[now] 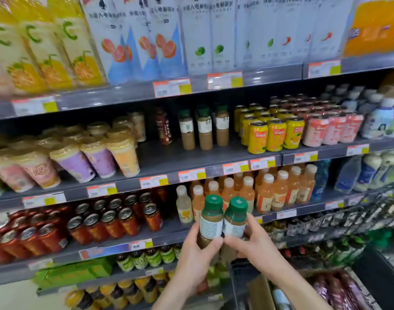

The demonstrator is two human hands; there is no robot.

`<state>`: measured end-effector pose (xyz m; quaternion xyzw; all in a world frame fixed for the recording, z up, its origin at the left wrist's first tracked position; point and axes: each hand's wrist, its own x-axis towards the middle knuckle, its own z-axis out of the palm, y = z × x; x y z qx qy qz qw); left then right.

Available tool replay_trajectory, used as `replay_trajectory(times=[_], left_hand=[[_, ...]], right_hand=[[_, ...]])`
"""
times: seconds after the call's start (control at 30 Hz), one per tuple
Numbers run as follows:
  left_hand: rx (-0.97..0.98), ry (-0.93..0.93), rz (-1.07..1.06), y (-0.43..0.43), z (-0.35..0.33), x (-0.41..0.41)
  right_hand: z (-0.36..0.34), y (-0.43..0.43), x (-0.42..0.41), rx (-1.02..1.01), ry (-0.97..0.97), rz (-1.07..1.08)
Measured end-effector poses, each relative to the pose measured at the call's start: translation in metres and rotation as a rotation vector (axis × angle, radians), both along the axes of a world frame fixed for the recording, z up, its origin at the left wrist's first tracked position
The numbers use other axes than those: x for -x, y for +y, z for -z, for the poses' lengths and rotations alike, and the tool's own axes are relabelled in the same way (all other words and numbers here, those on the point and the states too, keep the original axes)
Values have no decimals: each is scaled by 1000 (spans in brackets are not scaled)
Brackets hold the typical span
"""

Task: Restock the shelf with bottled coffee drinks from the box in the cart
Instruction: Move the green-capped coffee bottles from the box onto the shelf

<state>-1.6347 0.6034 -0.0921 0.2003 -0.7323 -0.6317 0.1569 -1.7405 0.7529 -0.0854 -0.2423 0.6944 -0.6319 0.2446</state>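
Note:
My left hand grips a green-capped coffee bottle and my right hand grips a second one. Both bottles stand upright, side by side and touching, in front of the lower shelves. On the middle shelf three matching coffee bottles stand at the back, with a dark brown bottle to their left. Bare shelf lies in front of them. The cardboard box sits in the cart at the bottom right, under my right forearm.
Sealed cups fill the middle shelf's left, yellow cans and pink cans its right. Tall cartons stand above. Orange juice bottles and red cans sit below. A wire basket juts out right.

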Motion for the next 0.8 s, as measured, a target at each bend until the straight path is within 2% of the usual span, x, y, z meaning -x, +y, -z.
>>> replay_trajectory(times=[0.13,0.27,0.4,0.8], left_hand=[[18,31,-40,-38,-12,-25],[9,52,-69,-63,-18,-42],[-5,68,-84,-73,-23,-46],[-17,10,-114,-50,-25,10]], right_hand=[[-16,-39,-24,-71,89,-33],[-29,-67,-35,-61,67,6],[-47,-82,-30,-81,125,36],[-97,-92,117,-43,318,385]])
